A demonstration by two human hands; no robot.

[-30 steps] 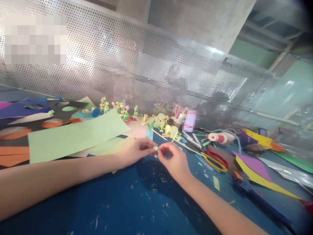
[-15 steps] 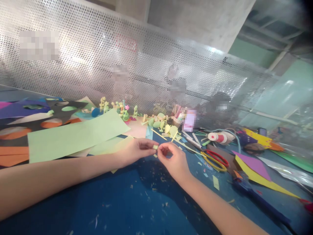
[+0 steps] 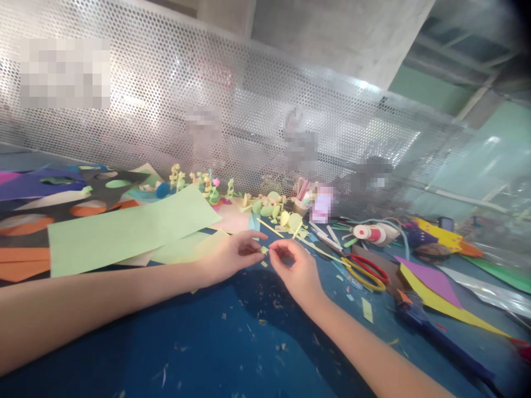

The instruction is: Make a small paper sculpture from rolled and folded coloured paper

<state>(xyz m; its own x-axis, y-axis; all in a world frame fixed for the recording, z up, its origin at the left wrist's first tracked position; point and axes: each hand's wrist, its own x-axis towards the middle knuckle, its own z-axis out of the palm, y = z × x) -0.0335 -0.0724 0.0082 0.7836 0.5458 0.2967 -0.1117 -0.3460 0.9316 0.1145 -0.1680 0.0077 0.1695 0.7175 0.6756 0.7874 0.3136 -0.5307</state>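
A small pale green paper piece (image 3: 264, 250) is between the fingertips of both hands, above the blue table. My left hand (image 3: 228, 253) has its index finger raised apart from its thumb; the thumb tip is beside the piece. My right hand (image 3: 297, 270) closes thumb and forefinger in a pinch at the piece's right edge. The exact contact at the fingertips is too small to make out. Behind my left wrist lies a long light green paper strip (image 3: 133, 235).
Scissors with red and yellow handles (image 3: 365, 272) lie right of my hands, with a dark blue glue gun (image 3: 440, 337) nearer. Several small paper figures (image 3: 207, 188), loose paper discs (image 3: 269, 209) and a spool (image 3: 369, 233) stand at the back. Paper scraps dot the blue table (image 3: 199, 354).
My left forefinger has lifted away from the small paper piece, opening a gap above the thumb. My right hand has barely moved and keeps its pinch.
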